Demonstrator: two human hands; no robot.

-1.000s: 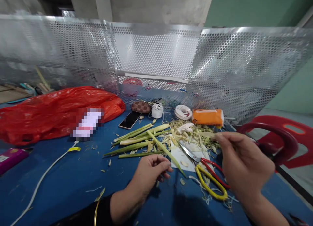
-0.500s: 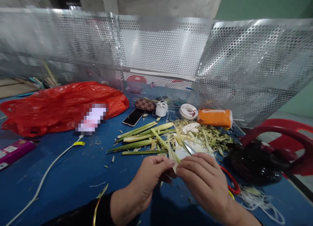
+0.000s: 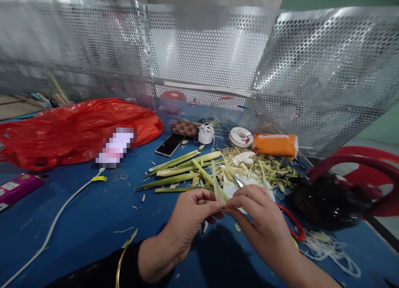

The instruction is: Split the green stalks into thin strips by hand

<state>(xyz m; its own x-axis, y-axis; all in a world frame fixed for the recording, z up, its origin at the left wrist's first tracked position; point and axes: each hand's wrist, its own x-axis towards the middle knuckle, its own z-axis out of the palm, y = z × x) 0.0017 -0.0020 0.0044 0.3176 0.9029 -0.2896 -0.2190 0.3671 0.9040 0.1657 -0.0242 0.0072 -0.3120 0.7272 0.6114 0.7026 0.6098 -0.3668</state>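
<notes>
Near the middle of the view, my left hand (image 3: 190,217) pinches the lower end of a pale green plant stalk (image 3: 218,190). My right hand (image 3: 260,221) closes on the same stalk from the right, its fingertips meeting those of my left. A metal blade (image 3: 239,181) shows just above my right hand; whether that hand touches it cannot be told. Several green stalks (image 3: 173,180) lie on the blue table (image 3: 93,225) beyond my left hand. A heap of shredded plant scraps (image 3: 277,171) and a white paper (image 3: 230,190) lie beyond my right hand.
A red plastic bag (image 3: 71,130) and a phone with a white cable (image 3: 59,221) are left. A dark phone (image 3: 170,144), white tape roll (image 3: 241,137) and orange pack (image 3: 274,145) sit behind. A dark kettle (image 3: 327,203), a red handle (image 3: 293,223) and white string (image 3: 333,254) are right.
My right hand's fingers have shifted and now bunch closer at the stalk's lower end. My left hand still pinches it. The view has tilted slightly down.
</notes>
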